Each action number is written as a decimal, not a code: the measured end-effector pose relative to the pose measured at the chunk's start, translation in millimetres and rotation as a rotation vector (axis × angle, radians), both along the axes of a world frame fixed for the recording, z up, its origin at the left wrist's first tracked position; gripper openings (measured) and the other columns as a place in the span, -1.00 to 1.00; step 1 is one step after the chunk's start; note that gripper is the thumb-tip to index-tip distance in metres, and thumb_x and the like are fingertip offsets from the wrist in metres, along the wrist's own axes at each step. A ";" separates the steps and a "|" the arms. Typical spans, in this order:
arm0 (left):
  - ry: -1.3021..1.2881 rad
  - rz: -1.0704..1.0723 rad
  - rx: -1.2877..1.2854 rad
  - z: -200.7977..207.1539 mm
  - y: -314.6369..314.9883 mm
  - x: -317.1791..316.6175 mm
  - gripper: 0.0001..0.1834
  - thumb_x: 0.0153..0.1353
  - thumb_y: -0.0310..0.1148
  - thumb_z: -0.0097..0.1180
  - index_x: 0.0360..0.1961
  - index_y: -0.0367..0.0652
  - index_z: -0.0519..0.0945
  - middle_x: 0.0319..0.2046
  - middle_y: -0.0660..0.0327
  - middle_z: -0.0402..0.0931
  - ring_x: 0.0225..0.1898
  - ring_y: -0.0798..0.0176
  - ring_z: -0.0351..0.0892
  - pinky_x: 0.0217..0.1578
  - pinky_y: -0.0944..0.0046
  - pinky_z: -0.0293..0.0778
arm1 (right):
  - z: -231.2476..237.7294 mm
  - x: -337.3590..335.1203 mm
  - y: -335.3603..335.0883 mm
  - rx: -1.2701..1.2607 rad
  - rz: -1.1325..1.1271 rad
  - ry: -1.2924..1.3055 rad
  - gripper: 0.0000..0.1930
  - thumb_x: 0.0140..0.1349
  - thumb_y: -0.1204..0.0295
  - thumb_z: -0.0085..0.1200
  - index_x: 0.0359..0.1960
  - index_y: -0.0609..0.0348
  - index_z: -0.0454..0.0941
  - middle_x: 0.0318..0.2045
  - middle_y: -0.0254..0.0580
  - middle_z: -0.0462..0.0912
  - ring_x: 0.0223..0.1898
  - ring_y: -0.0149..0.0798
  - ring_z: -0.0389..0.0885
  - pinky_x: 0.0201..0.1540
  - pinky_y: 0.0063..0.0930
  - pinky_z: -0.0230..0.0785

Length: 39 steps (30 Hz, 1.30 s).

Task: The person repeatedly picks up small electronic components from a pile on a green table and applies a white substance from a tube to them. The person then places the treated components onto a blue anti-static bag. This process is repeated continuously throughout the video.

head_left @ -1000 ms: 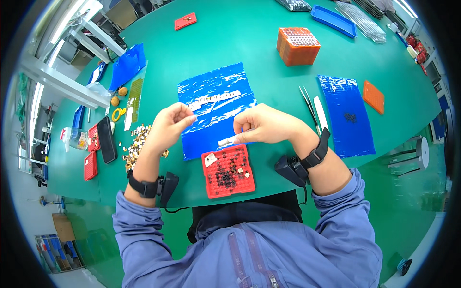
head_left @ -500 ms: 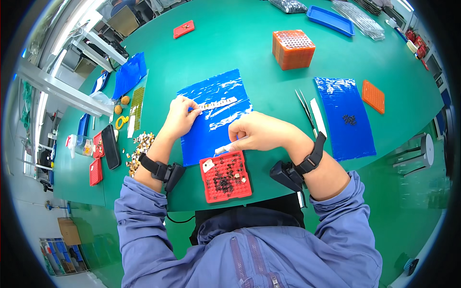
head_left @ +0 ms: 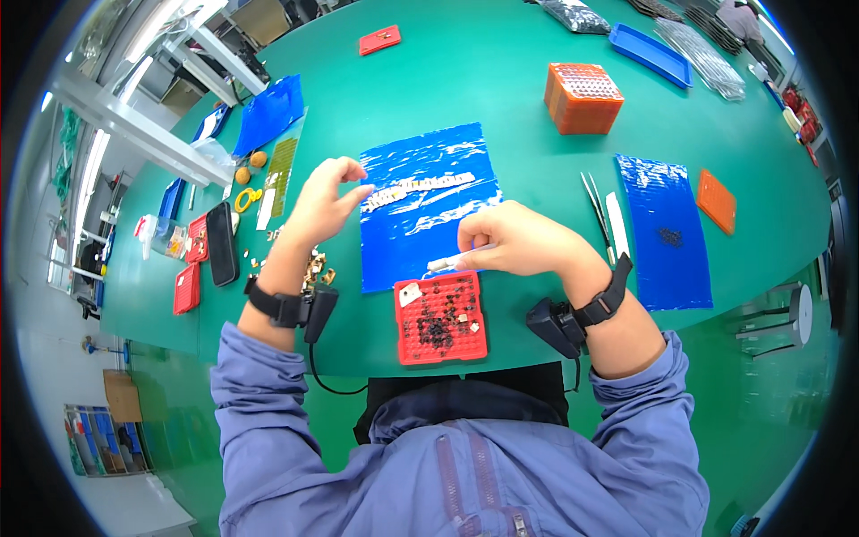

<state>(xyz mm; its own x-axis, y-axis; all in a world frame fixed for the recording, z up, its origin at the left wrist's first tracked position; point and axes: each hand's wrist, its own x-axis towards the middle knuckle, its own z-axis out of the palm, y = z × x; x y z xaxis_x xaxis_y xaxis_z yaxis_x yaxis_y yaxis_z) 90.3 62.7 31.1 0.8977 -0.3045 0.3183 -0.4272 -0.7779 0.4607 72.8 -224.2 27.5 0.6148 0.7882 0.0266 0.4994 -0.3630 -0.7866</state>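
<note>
My left hand (head_left: 329, 201) is beside the left edge of a blue sheet (head_left: 394, 255), thumb and fingers apart, with nothing seen between them. Across this sheet runs a row of small whitish pieces (head_left: 428, 183); its left end lies near my left fingertips. Fingers curled in a pinch, my right hand (head_left: 517, 237) hovers at the sheet's near side. A small whitish thing (head_left: 442, 265) shows at its fingertips; I cannot tell its kind. Just below is a red gridded tray (head_left: 443, 361) scattered with tiny black parts (head_left: 436, 333) and a few pale bits.
Right of the sheet lie tweezers (head_left: 594, 210), a white strip (head_left: 617, 224) and another blue sheet (head_left: 671, 277). An orange tray stack (head_left: 582, 103) stands farther back. Leftward are a black phone (head_left: 222, 243), yellow scissors (head_left: 246, 199) and loose gold-and-white pieces (head_left: 319, 268).
My left hand has let go at the row's left end and drawn back leftward, its fingers spreading. My right hand stays pinched by the tray's far edge. The whole view has shifted slightly.
</note>
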 end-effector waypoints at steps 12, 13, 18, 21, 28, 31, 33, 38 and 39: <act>0.087 0.149 0.284 -17.8 51.5 -102.1 -0.86 -0.05 -0.47 0.19 -0.44 -0.15 0.48 -0.38 0.16 0.35 -0.22 0.11 0.31 -0.15 0.19 0.25 | 8.2 -10.3 7.5 -0.020 -0.009 0.064 -0.75 0.05 0.26 0.17 -0.46 0.22 0.52 -0.62 -0.15 0.50 -0.54 -0.25 0.47 -0.48 -0.41 0.28; 0.051 0.131 0.274 -16.7 49.6 -100.9 -0.86 -0.05 -0.49 0.18 -0.44 -0.15 0.48 -0.40 0.16 0.35 -0.25 0.10 0.32 -0.17 0.18 0.25 | 7.5 -10.3 7.0 -0.005 -0.025 0.064 -0.75 0.05 0.26 0.17 -0.46 0.22 0.52 -0.62 -0.17 0.50 -0.54 -0.27 0.46 -0.49 -0.41 0.28; 0.057 0.145 0.010 -16.0 40.1 -96.3 -0.94 0.05 -0.54 0.08 -0.44 -0.21 0.45 -0.40 0.13 0.44 -0.29 0.12 0.45 -0.26 0.24 0.35 | 1.5 -8.4 6.9 0.058 -0.038 0.080 -0.80 0.02 0.34 0.22 -0.46 0.20 0.51 -0.69 -0.34 0.44 -0.61 -0.49 0.35 -0.56 -0.57 0.20; 0.249 0.206 -0.201 -6.0 30.1 -95.5 -0.96 0.13 -0.52 0.04 -0.41 -0.27 0.48 -0.35 0.14 0.53 -0.31 0.26 0.53 -0.33 0.33 0.42 | 1.1 -8.6 6.5 0.077 -0.045 0.072 -0.80 0.03 0.35 0.22 -0.46 0.20 0.51 -0.69 -0.36 0.43 -0.61 -0.51 0.34 -0.56 -0.59 0.19; 0.438 0.112 -0.584 0.1 17.3 -90.3 -0.94 0.16 -0.50 0.07 -0.37 -0.28 0.52 -0.38 0.18 0.59 -0.36 0.41 0.57 -0.30 0.40 0.49 | 9.2 -12.0 9.1 0.133 -0.059 0.138 -0.79 0.02 0.33 0.22 -0.47 0.19 0.51 -0.68 -0.36 0.41 -0.60 -0.50 0.32 -0.57 -0.57 0.17; 0.498 0.021 -0.898 3.6 -3.8 -92.2 -0.95 0.16 -0.51 0.08 -0.39 -0.28 0.51 -0.43 0.15 0.58 -0.37 0.36 0.58 -0.28 0.39 0.50 | 4.1 -14.5 10.6 0.244 -0.074 0.188 -0.81 0.04 0.34 0.21 -0.46 0.19 0.51 -0.69 -0.42 0.39 -0.61 -0.55 0.29 -0.58 -0.60 0.14; 0.572 -0.027 -1.006 9.6 -19.0 -94.7 -0.95 0.16 -0.52 0.07 -0.37 -0.28 0.51 -0.45 0.14 0.57 -0.38 0.35 0.58 -0.30 0.38 0.50 | 1.5 -16.5 11.7 0.326 -0.089 0.288 -0.82 0.08 0.34 0.18 -0.45 0.20 0.53 -0.69 -0.46 0.38 -0.61 -0.58 0.27 -0.59 -0.62 0.11; 0.644 -0.227 -1.210 2.5 -40.8 -94.6 -0.91 0.15 -0.54 0.07 -0.30 -0.30 0.52 -0.44 0.16 0.55 -0.39 0.36 0.54 -0.31 0.38 0.47 | 2.8 -19.0 14.7 0.388 -0.052 0.437 -0.80 0.19 0.34 0.07 -0.39 0.24 0.60 -0.69 -0.51 0.39 -0.63 -0.64 0.23 -0.62 -0.64 0.06; 0.666 -0.246 -1.296 0.5 -45.2 -94.1 -0.90 0.16 -0.54 0.06 -0.29 -0.30 0.53 -0.43 0.16 0.55 -0.38 0.36 0.53 -0.30 0.38 0.46 | 0.7 -18.2 14.8 0.396 -0.030 0.427 -0.77 0.20 0.31 0.06 -0.37 0.24 0.62 -0.70 -0.50 0.40 -0.64 -0.63 0.21 -0.63 -0.63 0.05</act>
<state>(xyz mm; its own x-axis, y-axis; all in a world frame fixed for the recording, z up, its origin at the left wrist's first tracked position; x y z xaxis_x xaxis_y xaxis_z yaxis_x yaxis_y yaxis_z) -3.7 17.4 31.6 0.9535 -0.2988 0.0406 0.0797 0.3797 0.9217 54.6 -209.5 28.2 0.6578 0.7507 0.0602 0.1017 -0.0093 -0.9948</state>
